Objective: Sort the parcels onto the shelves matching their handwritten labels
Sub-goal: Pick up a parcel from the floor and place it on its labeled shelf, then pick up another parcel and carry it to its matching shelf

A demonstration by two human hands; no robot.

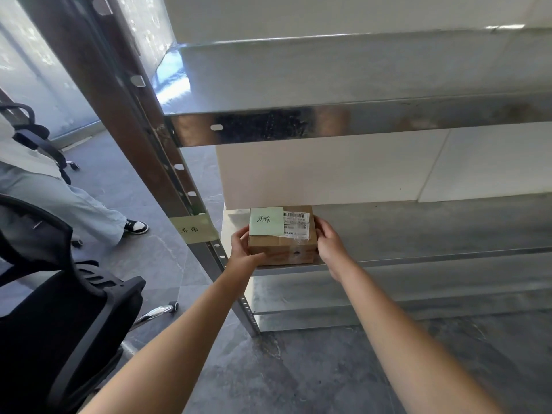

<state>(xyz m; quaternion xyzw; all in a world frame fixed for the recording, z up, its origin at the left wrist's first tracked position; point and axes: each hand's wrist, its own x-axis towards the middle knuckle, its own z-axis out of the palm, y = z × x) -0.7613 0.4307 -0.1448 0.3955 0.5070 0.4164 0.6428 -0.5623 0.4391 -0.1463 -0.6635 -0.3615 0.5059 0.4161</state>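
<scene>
A small brown cardboard parcel point(286, 245) sits at the left end of the lower metal shelf point(433, 234). A green handwritten note and a white barcode label are stuck on its top. My left hand point(243, 249) grips its left side, thumb along the front face. My right hand point(328, 243) holds its right side with fingers curled round the edge. A pale green tape label point(194, 230) with handwriting is stuck on the shelf's upright post point(167, 162), level with this shelf.
An upper metal shelf point(358, 82) spans above, and a lowest shelf point(388, 297) lies near the floor. A black office chair point(68, 309) stands close at my left. A person's legs point(74, 210) and another chair point(38, 138) are further left on the grey floor.
</scene>
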